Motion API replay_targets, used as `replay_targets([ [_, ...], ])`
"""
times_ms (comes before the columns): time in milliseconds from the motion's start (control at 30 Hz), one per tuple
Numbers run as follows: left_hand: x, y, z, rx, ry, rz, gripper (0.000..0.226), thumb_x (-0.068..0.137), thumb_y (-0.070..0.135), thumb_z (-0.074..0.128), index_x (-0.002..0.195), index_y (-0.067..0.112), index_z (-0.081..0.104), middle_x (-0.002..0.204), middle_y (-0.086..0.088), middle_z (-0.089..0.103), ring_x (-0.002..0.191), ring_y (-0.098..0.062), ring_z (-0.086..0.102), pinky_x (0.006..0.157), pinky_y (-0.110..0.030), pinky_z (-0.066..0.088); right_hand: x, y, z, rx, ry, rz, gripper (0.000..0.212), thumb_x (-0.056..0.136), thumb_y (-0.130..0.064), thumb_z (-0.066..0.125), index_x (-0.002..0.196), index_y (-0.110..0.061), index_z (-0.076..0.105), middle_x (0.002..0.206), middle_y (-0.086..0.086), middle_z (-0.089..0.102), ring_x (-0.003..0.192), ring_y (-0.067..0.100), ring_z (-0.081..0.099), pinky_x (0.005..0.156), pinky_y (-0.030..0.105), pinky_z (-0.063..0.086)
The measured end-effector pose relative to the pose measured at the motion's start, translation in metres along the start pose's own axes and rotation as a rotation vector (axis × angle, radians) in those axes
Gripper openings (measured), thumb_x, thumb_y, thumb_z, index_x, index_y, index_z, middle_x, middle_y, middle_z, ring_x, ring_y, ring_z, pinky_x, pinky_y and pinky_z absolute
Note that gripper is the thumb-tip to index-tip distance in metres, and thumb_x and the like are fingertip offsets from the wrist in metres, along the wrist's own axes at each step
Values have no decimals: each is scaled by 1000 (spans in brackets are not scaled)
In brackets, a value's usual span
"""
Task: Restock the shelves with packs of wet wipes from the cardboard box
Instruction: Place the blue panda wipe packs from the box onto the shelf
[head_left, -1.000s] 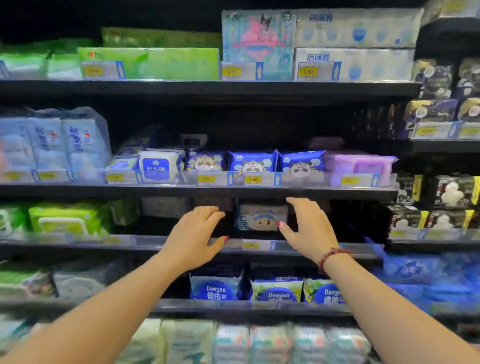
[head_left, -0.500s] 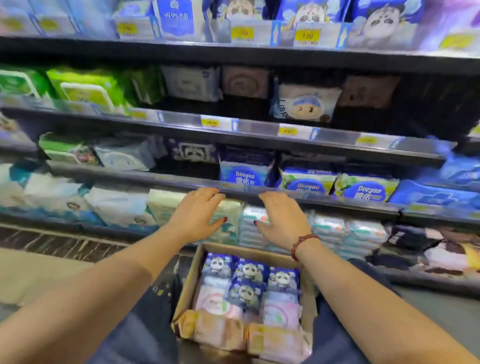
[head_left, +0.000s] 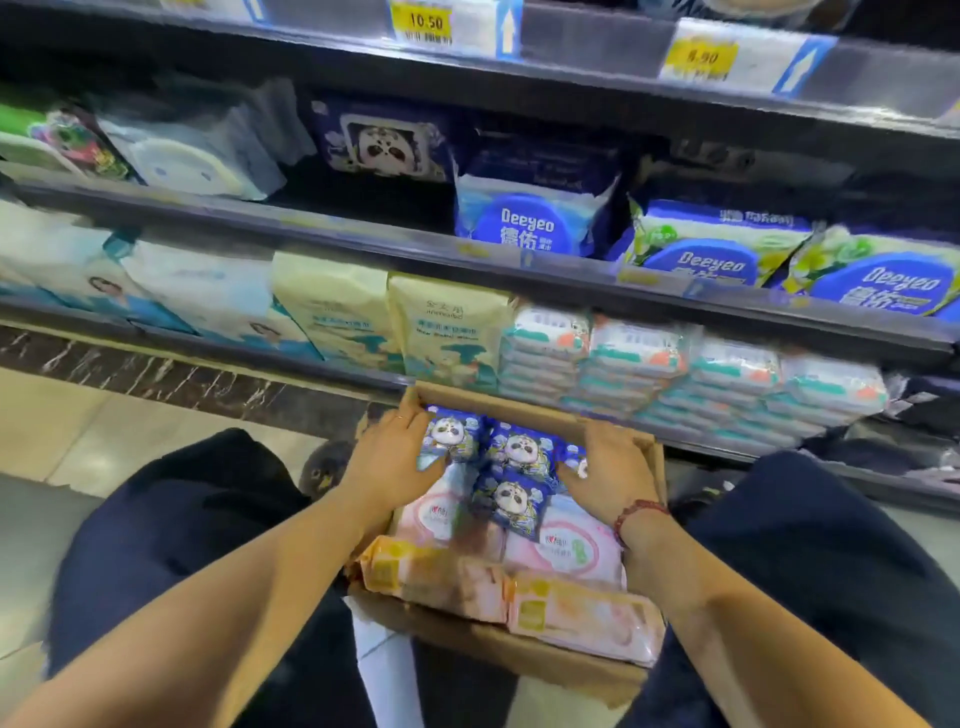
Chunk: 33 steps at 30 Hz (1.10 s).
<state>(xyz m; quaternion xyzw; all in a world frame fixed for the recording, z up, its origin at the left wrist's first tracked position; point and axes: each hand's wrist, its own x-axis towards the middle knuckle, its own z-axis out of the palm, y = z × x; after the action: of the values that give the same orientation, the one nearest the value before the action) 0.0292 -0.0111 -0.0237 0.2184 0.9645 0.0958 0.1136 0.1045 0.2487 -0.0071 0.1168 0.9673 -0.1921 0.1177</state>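
A cardboard box (head_left: 519, 652) sits on the floor between my knees, below the shelves. Inside lie several blue panda-print wipe packs (head_left: 519, 452) at the far end, pink packs (head_left: 566, 545) in the middle and orange-pink packs (head_left: 576, 608) nearest me. My left hand (head_left: 389, 460) rests on the left side of the blue packs, fingers touching the leftmost one. My right hand (head_left: 610, 470) presses against their right side, partly covering one pack. Both hands bracket the group of blue packs. Whether they grip them is unclear.
The bottom shelf (head_left: 322, 358) holds cream and white-teal wipe packs (head_left: 639, 364) just behind the box. The shelf above carries blue Deeyeo packs (head_left: 530, 223) and a panda pack (head_left: 384, 143). Tiled floor (head_left: 67, 441) lies to the left. My dark trouser legs flank the box.
My view has dropped from the upper shelves to the box. Both hands came down from the shelf edge into the box and now sit on either side of the blue panda packs.
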Motion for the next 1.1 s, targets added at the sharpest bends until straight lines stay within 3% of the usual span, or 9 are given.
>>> replay_targets([
  [200,7,6,59,-212,-34,-102,69,76,57,55,127,11,54,125,-10,58,121,-28,51,99,-38,44,18,40,60,380,10,300,40,77,-27,73,113,-10,63,112,17,64,108,38,57,91,42,47],
  [267,14,13,75,-296,-86,-191,81,69,64,47,131,12,51,126,-10,57,122,-27,50,100,-37,42,31,64,84,510,49,434,38,71,-33,72,103,-13,63,101,16,66,96,39,62,82,49,53],
  [367,23,26,101,-477,-180,-325,96,57,69,40,132,9,47,129,-13,53,123,-29,47,98,-35,41,41,77,99,555,93,503,44,67,-41,68,104,-18,64,102,14,67,97,38,63,83,52,53],
  [467,30,35,122,-556,-217,-410,91,60,59,51,132,5,47,132,-15,53,125,-28,46,97,-31,36,48,80,103,542,110,545,45,74,-28,75,111,-3,65,112,22,65,109,42,58,95,50,46],
  [533,35,38,133,-614,-245,-458,90,59,60,54,129,4,49,128,-16,53,122,-29,47,92,-31,38,54,84,110,572,101,553,59,68,-36,74,113,1,63,113,25,63,111,43,57,97,51,45],
  [733,54,41,160,-701,-284,-537,43,65,36,80,93,15,55,84,1,62,87,-25,63,61,-21,38,67,96,139,726,207,690,71,64,-46,65,118,-1,58,116,20,64,110,34,60,96,44,48],
  [867,63,51,169,-730,-283,-594,54,65,21,85,108,8,55,95,-2,68,89,-20,64,72,-22,43,77,92,139,734,258,759,76,66,-40,76,126,1,53,121,23,62,111,37,60,95,42,48],
  [967,68,57,171,-761,-308,-713,65,56,24,86,108,8,51,95,-5,67,93,-27,64,80,-32,51,82,93,138,676,210,781,85,65,-35,86,127,7,48,122,27,59,114,41,58,97,48,47],
  [1100,70,56,169,-772,-356,-814,65,52,27,88,103,8,54,98,-3,64,93,-23,62,80,-32,51,80,93,134,778,237,880,87,59,-20,91,125,5,41,125,23,56,113,35,59,94,41,48],
])
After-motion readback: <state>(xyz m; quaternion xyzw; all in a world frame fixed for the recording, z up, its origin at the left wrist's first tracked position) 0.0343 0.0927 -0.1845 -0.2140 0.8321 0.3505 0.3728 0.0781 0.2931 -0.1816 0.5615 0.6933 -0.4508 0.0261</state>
